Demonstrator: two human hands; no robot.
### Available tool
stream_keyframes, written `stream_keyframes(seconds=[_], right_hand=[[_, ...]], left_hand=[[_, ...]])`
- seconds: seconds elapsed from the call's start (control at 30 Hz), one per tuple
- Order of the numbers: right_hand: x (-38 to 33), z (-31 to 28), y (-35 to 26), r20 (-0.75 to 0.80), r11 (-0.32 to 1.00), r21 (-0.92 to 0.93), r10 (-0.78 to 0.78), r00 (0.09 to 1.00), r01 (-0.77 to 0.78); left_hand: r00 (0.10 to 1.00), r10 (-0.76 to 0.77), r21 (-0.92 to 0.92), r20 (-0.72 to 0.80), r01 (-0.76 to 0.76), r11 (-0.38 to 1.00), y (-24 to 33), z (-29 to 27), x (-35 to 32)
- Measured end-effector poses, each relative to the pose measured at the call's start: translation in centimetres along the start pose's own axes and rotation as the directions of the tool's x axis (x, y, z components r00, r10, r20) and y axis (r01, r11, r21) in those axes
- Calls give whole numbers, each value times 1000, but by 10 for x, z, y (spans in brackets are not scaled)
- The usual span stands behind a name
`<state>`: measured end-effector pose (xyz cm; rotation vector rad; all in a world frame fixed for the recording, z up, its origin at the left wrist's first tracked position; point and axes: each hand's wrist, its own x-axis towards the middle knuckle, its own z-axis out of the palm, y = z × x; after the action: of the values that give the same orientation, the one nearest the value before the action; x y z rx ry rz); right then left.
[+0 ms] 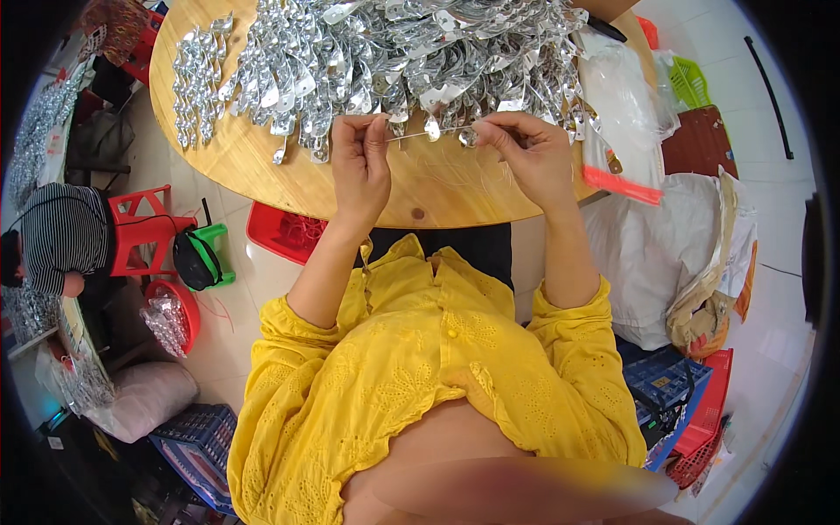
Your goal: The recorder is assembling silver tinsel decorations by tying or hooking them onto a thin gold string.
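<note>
My left hand (360, 166) and my right hand (535, 157) are raised over the near edge of the round wooden table (289, 188). A thin pale cord (409, 136) is stretched between them, and each hand pinches one end between thumb and fingers. Just beyond the cord lies a big heap of shiny silver twisted spiral ornaments (297, 74) with small white tags. One silver spiral piece shows close to my right fingertips; whether it hangs on the cord I cannot tell. Fine clear threads (455, 171) lie loose on the wood below the cord.
Clear plastic bags (617, 105) with a red strip lie at the table's right. A big white sack (643, 254) and blue crates (661, 385) stand on the right. Under the table is a red basin (284, 232). Another person (66, 232) sits far left near red stools (144, 227).
</note>
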<state>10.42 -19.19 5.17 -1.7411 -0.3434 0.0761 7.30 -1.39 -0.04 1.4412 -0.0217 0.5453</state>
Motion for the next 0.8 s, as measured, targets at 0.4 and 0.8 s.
stream_keyframes(seconds=[0.4, 0.8], right_hand=[[-3, 5, -7, -146, 920, 326, -179, 973, 218], [20, 4, -41, 168, 786, -251, -540, 825, 566]], left_hand=[[985, -65, -18, 158, 69, 997, 11, 4, 7], [929, -11, 387, 370, -144, 911, 56, 18, 27]])
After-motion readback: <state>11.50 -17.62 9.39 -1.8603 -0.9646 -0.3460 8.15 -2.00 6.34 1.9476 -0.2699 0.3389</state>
